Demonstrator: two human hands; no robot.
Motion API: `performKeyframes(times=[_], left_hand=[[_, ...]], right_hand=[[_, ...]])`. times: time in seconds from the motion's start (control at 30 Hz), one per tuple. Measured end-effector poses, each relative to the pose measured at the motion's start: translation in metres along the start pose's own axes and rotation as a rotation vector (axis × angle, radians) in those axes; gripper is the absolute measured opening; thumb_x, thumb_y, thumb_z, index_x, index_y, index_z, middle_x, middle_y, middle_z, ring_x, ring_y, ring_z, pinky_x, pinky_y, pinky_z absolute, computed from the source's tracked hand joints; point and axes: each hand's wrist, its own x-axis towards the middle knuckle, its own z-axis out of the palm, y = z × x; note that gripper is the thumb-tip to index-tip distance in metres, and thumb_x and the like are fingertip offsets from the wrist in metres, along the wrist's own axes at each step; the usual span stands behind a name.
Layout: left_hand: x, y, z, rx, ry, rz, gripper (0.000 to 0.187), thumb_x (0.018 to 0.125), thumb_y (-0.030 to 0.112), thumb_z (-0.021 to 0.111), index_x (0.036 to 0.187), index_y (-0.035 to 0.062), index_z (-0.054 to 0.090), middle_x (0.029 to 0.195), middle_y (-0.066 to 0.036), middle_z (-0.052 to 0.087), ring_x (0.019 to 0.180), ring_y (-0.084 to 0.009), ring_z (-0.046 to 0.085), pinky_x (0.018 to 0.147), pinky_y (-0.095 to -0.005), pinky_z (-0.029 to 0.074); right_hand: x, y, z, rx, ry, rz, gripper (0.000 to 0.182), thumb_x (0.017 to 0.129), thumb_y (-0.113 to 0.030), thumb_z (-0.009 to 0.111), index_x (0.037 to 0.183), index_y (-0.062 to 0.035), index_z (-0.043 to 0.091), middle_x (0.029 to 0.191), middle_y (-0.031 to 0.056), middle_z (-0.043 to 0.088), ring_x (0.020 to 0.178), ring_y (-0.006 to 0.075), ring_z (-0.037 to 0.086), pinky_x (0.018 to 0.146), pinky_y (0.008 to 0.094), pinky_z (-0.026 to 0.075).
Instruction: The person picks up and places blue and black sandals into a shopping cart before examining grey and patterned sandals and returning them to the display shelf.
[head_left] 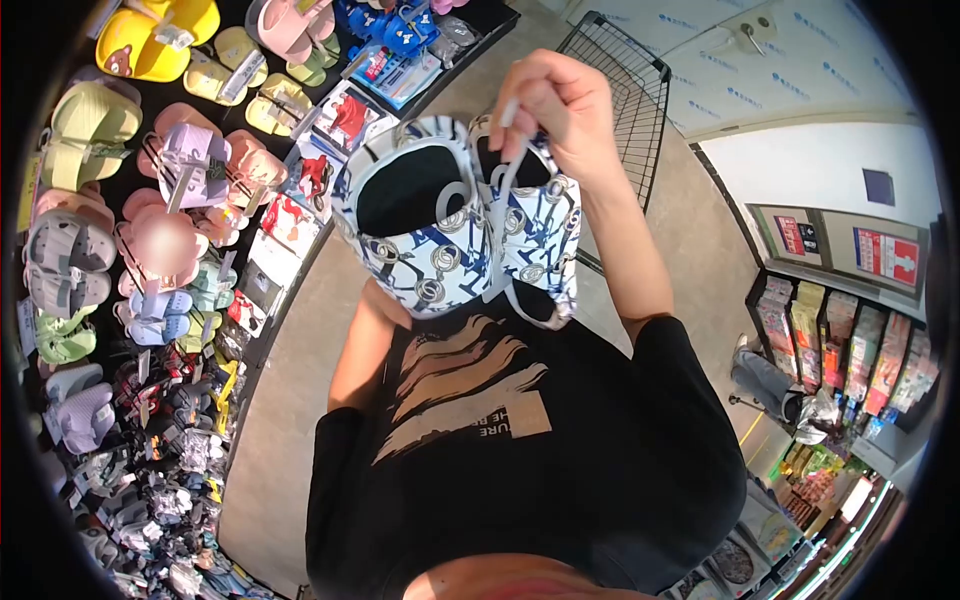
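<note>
Dangling from a pale cord, a pair of slippers (455, 215) hangs in front of the person's chest, above the black T-shirt (560, 450). White uppers with a blue pattern and ring-like prints, black insides showing at the openings; the two sit pressed side by side, toes pointing roughly down toward the body.

Display rack (150, 250) on the left runs along the floor edge: rows of foam sandals in yellow, pink, green, lilac and grey, many with tags, packaged printed slippers beside them, darker small items lower down, too blurred to name. Wire basket (620, 90) stands on the floor beyond the hands; what is in it can't be made out. Shelf of packets (850, 350) at far right against the wall.

Right hand (555, 110) is raised high, forearm running up from the shoulder, fingers curled tight and pinching the cord loop at its top, so the pair's weight hangs from it. Left hand (385, 305) is mostly hidden behind the nearer slipper; only the forearm and a bit of the wrist show, it seems to touch the slipper from beneath, and whether its fingers are closed or spread can't be told.
</note>
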Motion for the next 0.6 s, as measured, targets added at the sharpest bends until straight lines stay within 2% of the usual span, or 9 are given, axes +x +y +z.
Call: performKeyframes(times=[0.07, 0.1, 0.2, 0.23, 0.37, 0.4, 0.47, 0.5, 0.6], left_hand=[[0.005, -0.005, 0.007, -0.009, -0.040, -0.056, 0.102, 0.059, 0.026, 0.080, 0.144, -0.0041, 0.033, 0.134, -0.025, 0.052, 0.112, -0.0395, 0.059, 0.096, -0.0491, 0.048], [0.008, -0.009, 0.008, -0.013, -0.056, -0.085, 0.100, 0.058, 0.024, 0.079, 0.143, -0.0043, 0.034, 0.133, -0.026, 0.053, 0.110, -0.0402, 0.060, 0.095, -0.0495, 0.049], [0.009, -0.018, 0.013, -0.031, -0.088, -0.160, 0.097, 0.056, 0.019, 0.077, 0.141, -0.0050, 0.036, 0.129, -0.028, 0.056, 0.104, -0.0421, 0.063, 0.091, -0.0505, 0.051], [0.009, -0.021, 0.012, -0.029, -0.098, -0.174, 0.096, 0.055, 0.017, 0.076, 0.140, -0.0053, 0.037, 0.127, -0.028, 0.056, 0.102, -0.0428, 0.064, 0.090, -0.0508, 0.052], [0.013, -0.025, -0.008, 0.104, -0.047, -0.073, 0.091, 0.056, 0.015, 0.076, 0.138, -0.0061, 0.041, 0.123, -0.026, 0.059, 0.105, -0.0404, 0.063, 0.093, -0.0546, 0.051], [0.017, -0.017, -0.011, 0.122, -0.083, -0.097, 0.092, 0.059, 0.012, 0.075, 0.141, -0.0041, 0.038, 0.129, -0.024, 0.055, 0.116, -0.0395, 0.058, 0.100, -0.0585, 0.047], [0.028, -0.012, 0.003, 0.067, 0.014, -0.063, 0.092, 0.062, 0.010, 0.074, 0.145, -0.0013, 0.036, 0.138, -0.022, 0.050, 0.126, -0.0392, 0.051, 0.104, -0.0625, 0.042], [0.031, -0.005, 0.001, 0.101, -0.028, -0.085, 0.091, 0.065, 0.008, 0.073, 0.146, 0.0009, 0.034, 0.144, -0.021, 0.044, 0.134, -0.0389, 0.044, 0.106, -0.0671, 0.038], [0.025, 0.006, 0.001, 0.274, 0.266, 0.014, 0.072, 0.070, -0.001, 0.069, 0.138, -0.0022, 0.045, 0.128, -0.018, 0.060, 0.117, -0.0311, 0.061, 0.103, -0.0461, 0.048]], right_hand=[[0.000, 0.009, 0.001, -0.107, 0.099, 0.043, 0.012, 0.095, -0.003, 0.056, 0.093, 0.0056, 0.064, 0.067, 0.0091, 0.063, 0.062, 0.0167, 0.066, 0.058, 0.0268, 0.053], [0.000, 0.014, -0.005, -0.226, 0.091, 0.061, 0.011, 0.096, -0.004, 0.057, 0.094, 0.0046, 0.064, 0.083, 0.0106, 0.069, 0.061, 0.0123, 0.064, 0.064, 0.0271, 0.055], [-0.012, 0.031, -0.010, -0.337, 0.088, 0.157, 0.017, 0.097, -0.009, 0.059, 0.107, 0.0042, 0.064, 0.095, 0.0108, 0.072, 0.088, 0.0146, 0.069, 0.085, 0.0295, 0.054], [-0.016, 0.027, -0.014, -0.399, 0.030, 0.275, 0.036, 0.096, -0.014, 0.063, 0.125, 0.0047, 0.056, 0.113, 0.0154, 0.068, 0.109, 0.0195, 0.065, 0.094, 0.0326, 0.051], [-0.052, 0.048, -0.035, -0.769, 0.068, 0.260, 0.068, 0.093, -0.023, 0.068, 0.146, 0.0038, 0.034, 0.139, 0.0193, 0.052, 0.129, 0.0236, 0.051, 0.103, 0.0364, 0.044], [-0.061, 0.045, -0.032, -0.679, 0.086, 0.313, 0.061, 0.094, -0.023, 0.066, 0.143, 0.0040, 0.040, 0.133, 0.0160, 0.057, 0.120, 0.0199, 0.056, 0.101, 0.0335, 0.047], [-0.075, 0.053, -0.022, 0.073, 0.251, 0.607, 0.062, 0.090, -0.033, 0.072, 0.134, 0.0054, 0.050, 0.120, 0.0135, 0.065, 0.107, 0.0166, 0.062, 0.092, 0.0313, 0.050], [-0.079, 0.056, -0.022, 0.077, 0.317, 0.608, 0.047, 0.089, -0.024, 0.073, 0.124, 0.0039, 0.059, 0.111, 0.0071, 0.069, 0.096, 0.0106, 0.064, 0.085, 0.0275, 0.053], [-0.085, 0.064, -0.027, -0.012, 0.304, 0.462, 0.040, 0.087, -0.014, 0.073, 0.120, 0.0037, 0.061, 0.105, 0.0066, 0.070, 0.089, 0.0104, 0.065, 0.080, 0.0267, 0.053]])
